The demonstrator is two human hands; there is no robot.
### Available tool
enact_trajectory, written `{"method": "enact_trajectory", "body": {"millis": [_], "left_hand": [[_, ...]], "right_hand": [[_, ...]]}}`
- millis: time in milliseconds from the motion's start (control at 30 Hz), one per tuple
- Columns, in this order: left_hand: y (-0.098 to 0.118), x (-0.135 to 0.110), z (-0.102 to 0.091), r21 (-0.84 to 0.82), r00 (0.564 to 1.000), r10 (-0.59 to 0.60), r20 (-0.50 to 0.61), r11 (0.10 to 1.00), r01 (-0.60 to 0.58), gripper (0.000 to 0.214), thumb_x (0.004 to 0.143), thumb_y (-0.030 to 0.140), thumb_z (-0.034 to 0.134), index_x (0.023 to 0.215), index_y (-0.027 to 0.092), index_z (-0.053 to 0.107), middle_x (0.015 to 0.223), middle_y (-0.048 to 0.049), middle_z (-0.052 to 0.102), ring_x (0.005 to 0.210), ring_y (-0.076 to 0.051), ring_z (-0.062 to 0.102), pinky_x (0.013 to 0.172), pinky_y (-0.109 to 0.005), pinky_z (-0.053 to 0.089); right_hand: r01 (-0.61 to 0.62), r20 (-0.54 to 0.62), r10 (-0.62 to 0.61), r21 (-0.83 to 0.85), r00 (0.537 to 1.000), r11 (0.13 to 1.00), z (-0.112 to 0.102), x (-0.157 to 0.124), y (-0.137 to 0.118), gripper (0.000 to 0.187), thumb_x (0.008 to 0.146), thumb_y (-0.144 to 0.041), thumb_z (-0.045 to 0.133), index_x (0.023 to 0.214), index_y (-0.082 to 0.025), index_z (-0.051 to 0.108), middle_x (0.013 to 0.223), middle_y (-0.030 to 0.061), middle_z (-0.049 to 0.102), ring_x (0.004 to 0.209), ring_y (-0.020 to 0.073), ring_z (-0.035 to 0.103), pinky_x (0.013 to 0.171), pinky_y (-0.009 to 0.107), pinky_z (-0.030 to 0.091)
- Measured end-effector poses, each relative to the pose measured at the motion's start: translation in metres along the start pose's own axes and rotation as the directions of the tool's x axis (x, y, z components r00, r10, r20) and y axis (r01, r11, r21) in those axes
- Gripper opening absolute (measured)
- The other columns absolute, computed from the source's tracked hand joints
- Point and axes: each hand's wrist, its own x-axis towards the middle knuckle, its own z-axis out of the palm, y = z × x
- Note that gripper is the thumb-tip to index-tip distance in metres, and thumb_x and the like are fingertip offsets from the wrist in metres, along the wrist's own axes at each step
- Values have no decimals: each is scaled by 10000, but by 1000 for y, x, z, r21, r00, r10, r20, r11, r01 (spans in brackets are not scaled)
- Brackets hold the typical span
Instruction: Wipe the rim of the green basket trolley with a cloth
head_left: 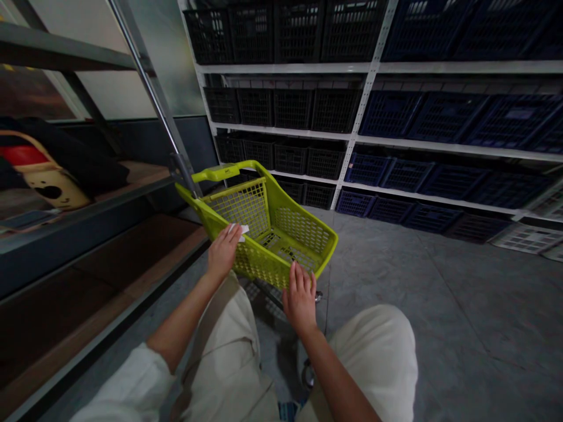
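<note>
Left hand [224, 252] pinches a paper slip [239, 232] on the green cart basket [264, 234], right hand [299, 296] lying open; a slackened grip could drop it.

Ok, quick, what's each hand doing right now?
Left hand: closed, holding a white paper slip against the green basket.
Right hand: open, resting on the basket's rim.

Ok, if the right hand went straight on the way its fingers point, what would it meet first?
The right hand would meet the near rim of the lime-green shopping basket first; its fingertips seem already at it. Beyond lies the basket's mesh floor, though depth is hard to judge here.
</note>
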Motion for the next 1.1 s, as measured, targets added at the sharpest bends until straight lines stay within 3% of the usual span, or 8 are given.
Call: {"method": "enact_trajectory", "body": {"millis": [267,367,467,567,767,867,967,1100], "left_hand": [[114,-37,8,-68,992,123,21,990,-121,557,891,37,354,1433,141,431,1458,-99,489,1393,-228,389,1121,-411,400],[141,-45,7,-98,980,197,24,976,-193,549,910,79,369,1456,138,398,1474,-107,466,1400,-228,380,1122,-415,407],[139,-42,7,-120,957,290,28,951,-284,531,924,101,388,1453,148,405,1474,-102,468,1399,-223,383,1130,-408,399],[112,-32,7,-123,949,316,17,942,-312,517,925,89,387,1436,151,430,1464,-100,481,1397,-222,387,1127,-409,393],[25,-7,3,-50,994,112,10,992,-111,559,868,18,373,1400,155,479,1426,-98,525,1392,-225,394,1142,-422,360],[6,0,3,-22,1000,4,-15,1000,-4,584,836,-9,367,1386,147,488,1429,-111,519,1399,-229,379,1146,-437,353],[28,-4,6,-19,1000,-2,-15,1000,2,587,841,-3,366,1394,158,479,1417,-108,531,1404,-226,371,1144,-440,361],[98,-25,11,-54,997,73,26,996,-72,578,859,12,382,1416,150,450,1443,-97,506,1396,-227,386,1127,-411,396]], "right_hand": [[-12,-17,12,30,1000,999,-1,0,-3,697,911,-198,450,1541,-99,168,1483,160,421,1365,268,345,1165,520,193],[-15,-22,15,17,1000,1000,0,-1,3,669,909,-192,449,1530,-106,218,1476,159,429,1367,268,341,1168,524,187],[-4,-34,3,-1,999,1000,-1,-2,10,665,913,-190,447,1531,-109,216,1470,160,434,1366,267,343,1166,522,194],[24,-24,-24,-1,999,1000,-2,-3,16,695,920,-191,451,1543,-104,155,1474,149,433,1361,261,348,1166,507,205],[43,-17,-42,6,999,999,-4,-2,17,723,923,-181,445,1549,-94,94,1488,134,421,1361,269,339,1162,498,210],[38,-24,-38,12,999,999,-4,-2,13,724,927,-185,447,1549,-90,90,1483,139,427,1355,272,347,1159,499,215],[23,-35,-22,21,999,1000,-3,-1,9,727,923,-183,448,1550,-94,91,1478,147,431,1354,272,352,1158,505,217],[0,-43,1,25,999,1000,-2,-1,8,710,924,-195,449,1547,-97,122,1478,154,426,1363,273,340,1165,516,196]]}}
